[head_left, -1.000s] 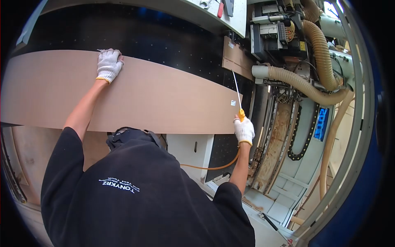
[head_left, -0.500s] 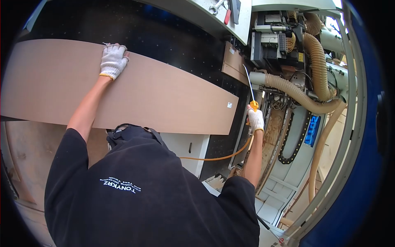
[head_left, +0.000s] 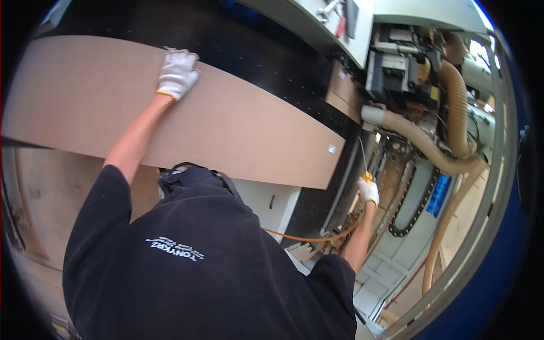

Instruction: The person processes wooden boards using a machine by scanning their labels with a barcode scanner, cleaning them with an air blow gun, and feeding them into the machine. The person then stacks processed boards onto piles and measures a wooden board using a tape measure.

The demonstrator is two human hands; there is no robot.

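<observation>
A large brown board (head_left: 249,136) lies across the black perforated bed (head_left: 255,62). My left hand (head_left: 179,75), in a white knitted glove, grips the board's far edge, with its fingertips at that edge. My right hand (head_left: 368,192), also gloved, is closed around an orange air gun (head_left: 367,177) beyond the board's right end. The gun's long thin nozzle points up and away. An orange hose (head_left: 300,238) runs from near that hand toward the body. A small white label (head_left: 331,148) sits near the board's right end.
A smaller brown panel (head_left: 343,93) lies at the bed's far right. Machinery with ribbed beige hoses (head_left: 422,133) stands on the right, beside a cable chain (head_left: 403,231). A white shelf (head_left: 362,42) above holds a wrench and a red-handled tool. A white panel (head_left: 269,204) is below the board.
My right hand has moved right and lower with the air gun, away from the board's end. My left hand remains at the far edge. The whole view has shifted and tilted.
</observation>
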